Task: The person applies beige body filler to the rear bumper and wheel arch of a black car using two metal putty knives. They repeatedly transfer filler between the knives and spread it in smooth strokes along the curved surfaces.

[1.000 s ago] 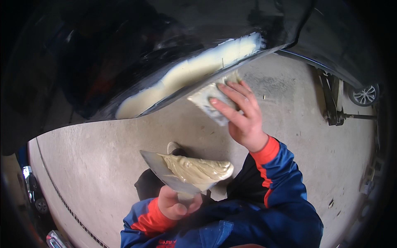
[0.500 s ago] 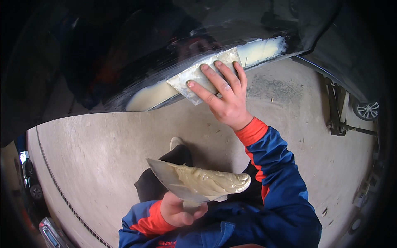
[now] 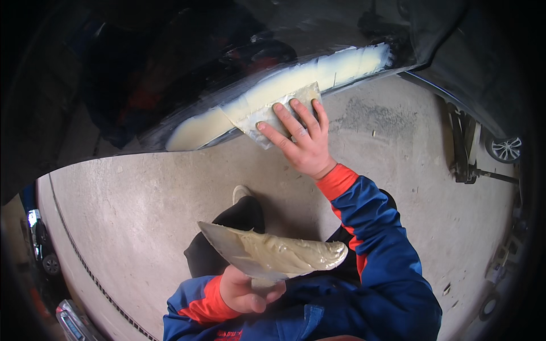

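R hand (image 3: 307, 143): gripping spreader (image 3: 249, 120), slid down blk car panel (image 3: 187, 71) twd lower edge, baring more cream filler strip (image 3: 207, 124), so pass prob done there; L hand (image 3: 245, 291): clasping putty-laden plate (image 3: 227, 241) below.

Scuffed grey floor (image 3: 136, 210) beneath a pale shoe (image 3: 240, 194)

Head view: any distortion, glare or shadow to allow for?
Head view: black rim, floor strip bowed; head view: dark car panel carries reflections, nearly black at upper left; head view: small glints on the paste, right hand fairly sharp.
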Action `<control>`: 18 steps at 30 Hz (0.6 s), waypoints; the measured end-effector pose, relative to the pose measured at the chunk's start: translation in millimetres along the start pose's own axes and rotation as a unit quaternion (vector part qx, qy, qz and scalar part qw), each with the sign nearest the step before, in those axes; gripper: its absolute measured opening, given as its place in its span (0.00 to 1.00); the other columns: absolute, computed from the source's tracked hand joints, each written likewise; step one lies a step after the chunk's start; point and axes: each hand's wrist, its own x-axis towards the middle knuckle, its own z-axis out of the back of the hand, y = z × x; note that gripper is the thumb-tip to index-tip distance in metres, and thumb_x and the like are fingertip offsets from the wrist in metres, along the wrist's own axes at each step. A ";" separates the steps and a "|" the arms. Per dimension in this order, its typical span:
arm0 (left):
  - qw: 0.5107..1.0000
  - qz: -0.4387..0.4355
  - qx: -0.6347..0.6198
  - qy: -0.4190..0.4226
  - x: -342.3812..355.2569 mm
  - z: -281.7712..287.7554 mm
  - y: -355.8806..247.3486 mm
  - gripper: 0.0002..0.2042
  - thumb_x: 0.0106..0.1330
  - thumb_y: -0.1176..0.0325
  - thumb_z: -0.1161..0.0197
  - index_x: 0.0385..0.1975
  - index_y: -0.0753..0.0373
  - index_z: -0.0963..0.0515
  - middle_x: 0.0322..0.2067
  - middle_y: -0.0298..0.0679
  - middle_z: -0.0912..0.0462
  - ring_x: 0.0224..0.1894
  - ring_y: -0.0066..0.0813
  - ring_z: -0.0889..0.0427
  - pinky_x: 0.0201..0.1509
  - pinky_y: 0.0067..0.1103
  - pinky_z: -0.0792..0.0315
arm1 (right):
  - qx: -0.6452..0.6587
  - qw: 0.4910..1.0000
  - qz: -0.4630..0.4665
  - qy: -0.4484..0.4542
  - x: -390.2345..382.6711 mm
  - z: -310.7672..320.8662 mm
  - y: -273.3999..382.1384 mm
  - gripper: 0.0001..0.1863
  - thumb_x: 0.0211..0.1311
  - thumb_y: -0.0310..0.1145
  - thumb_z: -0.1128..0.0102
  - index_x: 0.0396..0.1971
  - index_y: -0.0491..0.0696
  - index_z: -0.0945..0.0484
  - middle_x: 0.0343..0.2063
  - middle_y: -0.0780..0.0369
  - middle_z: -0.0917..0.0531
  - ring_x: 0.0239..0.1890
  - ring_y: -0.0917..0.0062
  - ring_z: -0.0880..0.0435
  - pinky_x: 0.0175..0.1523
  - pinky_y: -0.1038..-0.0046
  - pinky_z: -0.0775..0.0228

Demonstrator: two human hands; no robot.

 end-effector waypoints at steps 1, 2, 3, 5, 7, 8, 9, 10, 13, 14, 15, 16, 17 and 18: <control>1.000 0.007 0.019 -0.020 0.1 -2.2 0.2 0.37 0.65 0.51 0.31 0.63 0.74 0.36 0.52 0.57 0.23 0.20 0.21 0.29 0.20 0.17 0.34 | 0.001 1.000 -0.002 0.005 -3.9 0.0 0.7 0.24 0.58 0.31 0.36 0.55 0.68 0.19 0.60 0.63 0.24 0.64 0.63 0.29 0.70 0.48 0.46; 0.999 0.015 0.030 -0.040 -0.4 -4.9 -0.4 0.38 0.65 0.50 0.32 0.62 0.75 0.35 0.47 0.56 0.21 0.19 0.21 0.29 0.20 0.16 0.35 | 0.003 1.000 -0.003 0.009 -7.2 1.4 0.6 0.24 0.58 0.31 0.37 0.55 0.67 0.19 0.60 0.63 0.24 0.64 0.63 0.29 0.70 0.48 0.46; 0.998 0.025 0.038 -0.052 -0.2 -6.7 -0.7 0.38 0.64 0.48 0.32 0.62 0.75 0.35 0.42 0.53 0.20 0.19 0.20 0.30 0.19 0.16 0.36 | 0.009 0.999 -0.005 0.035 -10.0 4.5 -0.5 0.25 0.58 0.29 0.37 0.55 0.66 0.19 0.60 0.63 0.24 0.64 0.63 0.29 0.70 0.48 0.46; 0.996 0.046 0.050 -0.065 0.8 -8.3 -2.6 0.39 0.64 0.46 0.32 0.61 0.76 0.35 0.31 0.48 0.20 0.17 0.19 0.30 0.18 0.15 0.37 | 0.014 0.996 0.002 0.087 -13.6 19.3 -3.0 0.25 0.58 0.26 0.39 0.56 0.64 0.20 0.60 0.62 0.23 0.63 0.62 0.29 0.70 0.48 0.45; 0.996 0.065 0.042 -0.051 3.7 -6.8 -5.3 0.35 0.64 0.49 0.32 0.58 0.75 0.32 0.26 0.42 0.23 0.20 0.21 0.29 0.22 0.17 0.36 | 0.071 0.995 -0.007 0.066 -13.5 47.6 -6.6 0.28 0.52 0.26 0.38 0.56 0.61 0.20 0.61 0.60 0.24 0.61 0.62 0.26 0.68 0.51 0.40; 0.995 0.075 0.038 -0.044 5.1 -6.6 -6.2 0.33 0.64 0.51 0.33 0.57 0.75 0.31 0.24 0.39 0.24 0.21 0.21 0.29 0.23 0.18 0.35 | 0.102 0.994 -0.005 0.034 -10.6 63.6 -7.9 0.29 0.50 0.27 0.37 0.56 0.60 0.20 0.61 0.59 0.24 0.60 0.61 0.25 0.67 0.52 0.38; 0.996 0.083 0.013 -0.011 7.9 -3.3 -8.1 0.25 0.65 0.59 0.33 0.54 0.73 0.28 0.31 0.40 0.22 0.25 0.23 0.27 0.29 0.21 0.31 | 0.210 0.976 -0.052 0.006 -5.4 79.4 -8.0 0.27 0.52 0.24 0.38 0.56 0.55 0.20 0.59 0.56 0.23 0.58 0.61 0.23 0.65 0.53 0.35; 0.997 0.081 -0.017 0.005 9.4 -3.6 -8.4 0.20 0.65 0.65 0.33 0.52 0.71 0.26 0.33 0.40 0.21 0.27 0.24 0.26 0.32 0.22 0.29 | 0.321 0.941 -0.098 -0.043 -0.9 96.6 -5.8 0.25 0.55 0.22 0.39 0.56 0.50 0.21 0.58 0.53 0.22 0.56 0.61 0.22 0.62 0.54 0.31; 0.993 0.108 0.037 0.001 14.7 -4.8 -7.9 0.11 0.62 0.73 0.35 0.43 0.69 0.22 0.30 0.37 0.20 0.29 0.25 0.24 0.36 0.23 0.27 | 0.659 0.655 -0.350 -0.118 7.6 163.8 20.1 0.17 0.70 0.28 0.46 0.54 0.36 0.24 0.53 0.48 0.19 0.55 0.59 0.19 0.60 0.57 0.27; 0.990 0.121 0.067 -0.020 16.0 -5.9 -7.3 0.09 0.61 0.74 0.36 0.40 0.69 0.22 0.29 0.36 0.21 0.29 0.26 0.24 0.36 0.22 0.27 | 0.750 0.556 -0.331 -0.139 14.0 176.3 21.8 0.18 0.73 0.31 0.48 0.54 0.34 0.25 0.51 0.47 0.19 0.55 0.58 0.18 0.60 0.57 0.27; 0.987 0.130 0.089 -0.039 16.2 -7.8 -7.1 0.08 0.59 0.74 0.37 0.38 0.69 0.21 0.29 0.36 0.21 0.29 0.26 0.23 0.36 0.22 0.28 | 0.765 0.585 -0.255 -0.084 20.2 180.9 18.3 0.17 0.72 0.31 0.46 0.52 0.33 0.25 0.50 0.44 0.19 0.52 0.55 0.17 0.56 0.57 0.24; 0.988 0.122 0.086 -0.039 16.1 -8.3 -7.9 0.09 0.60 0.72 0.36 0.38 0.68 0.21 0.29 0.36 0.21 0.29 0.25 0.23 0.36 0.22 0.28 | 0.744 0.632 -0.213 -0.033 26.0 185.7 14.1 0.17 0.71 0.31 0.45 0.50 0.32 0.24 0.48 0.42 0.18 0.49 0.52 0.16 0.53 0.58 0.22; 0.989 0.114 0.083 -0.038 15.1 -9.7 -8.4 0.10 0.61 0.70 0.35 0.37 0.68 0.22 0.28 0.35 0.21 0.29 0.25 0.23 0.37 0.21 0.28 | 0.723 0.670 -0.168 -0.013 30.9 189.4 8.9 0.16 0.71 0.30 0.43 0.48 0.31 0.24 0.46 0.39 0.18 0.46 0.49 0.14 0.50 0.58 0.19; 0.990 0.107 0.081 -0.038 13.9 -10.0 -9.3 0.11 0.62 0.67 0.35 0.37 0.68 0.22 0.28 0.35 0.21 0.29 0.25 0.23 0.37 0.21 0.28 | 0.716 0.682 -0.144 0.041 34.7 192.1 2.2 0.13 0.69 0.27 0.43 0.46 0.32 0.22 0.46 0.40 0.18 0.46 0.50 0.14 0.49 0.61 0.19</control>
